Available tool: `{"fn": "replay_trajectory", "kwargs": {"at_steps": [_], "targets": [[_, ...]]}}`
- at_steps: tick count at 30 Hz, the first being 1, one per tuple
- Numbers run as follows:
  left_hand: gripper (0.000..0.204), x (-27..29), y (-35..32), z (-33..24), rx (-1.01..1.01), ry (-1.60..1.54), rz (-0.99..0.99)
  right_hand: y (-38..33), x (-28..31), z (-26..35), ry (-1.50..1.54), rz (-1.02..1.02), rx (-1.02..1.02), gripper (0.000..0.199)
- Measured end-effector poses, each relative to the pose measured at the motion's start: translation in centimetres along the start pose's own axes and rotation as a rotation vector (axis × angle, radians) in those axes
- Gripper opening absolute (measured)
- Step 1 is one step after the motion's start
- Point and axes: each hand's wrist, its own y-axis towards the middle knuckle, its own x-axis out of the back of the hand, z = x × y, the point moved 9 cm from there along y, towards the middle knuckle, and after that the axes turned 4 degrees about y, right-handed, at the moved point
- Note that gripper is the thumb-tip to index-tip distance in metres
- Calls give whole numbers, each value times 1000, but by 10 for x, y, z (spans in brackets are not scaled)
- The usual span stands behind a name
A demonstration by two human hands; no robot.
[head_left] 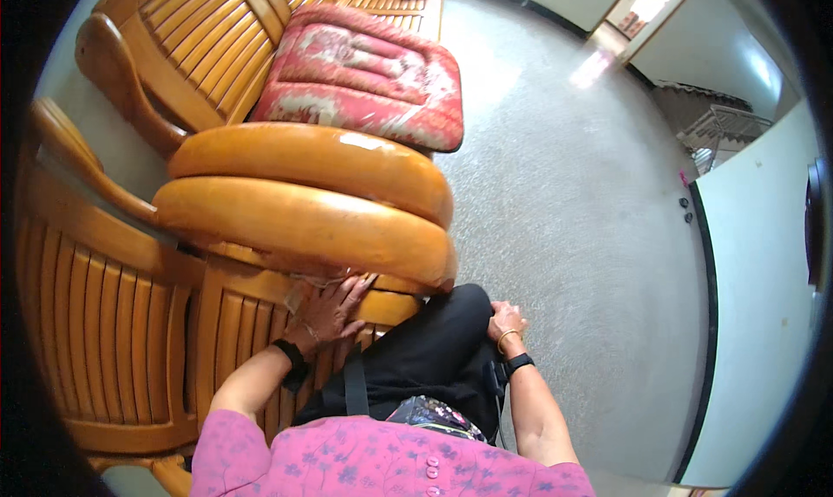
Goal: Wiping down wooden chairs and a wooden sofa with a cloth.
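My left hand (331,311) lies on the slatted wooden bench seat (239,323), fingers spread and stretched toward the armrest. Its fingertips reach close under the near rounded wooden armrest (304,224). Beside the thumb side and wrist there is a small pale, see-through scrap (299,294), too unclear to name. At the outer side of my dark-trousered knee (455,310) is my right hand (506,321), its fingers curled in. Whether anything is inside them is hidden. Both wrists carry dark bands, and a bangle sits on the right one.
A second armrest (304,154) runs just beyond the near one. Past it, a worn red padded cushion (364,76) lies on another wooden bench (208,46). Grey floor (573,263) stretches to the right, up to a pale wall (764,315). A wire rack (720,133) stands at far right.
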Motion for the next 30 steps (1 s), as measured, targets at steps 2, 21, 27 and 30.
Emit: {"fn": "replay_trajectory", "kwargs": {"at_steps": [2, 21, 27, 30], "targets": [[86, 9, 7, 2, 45, -53, -53, 3, -4, -4, 19, -51, 33, 27], [69, 32, 15, -6, 251, -289, 175, 0, -9, -9, 81, 91, -7, 48], [55, 74, -12, 7, 176, -364, 22, -8, 0, -3, 84, 71, 0, 46], [51, 73, -29, 24, 356, -456, 154, -7, -3, -4, 86, 63, 13, 47]]}}
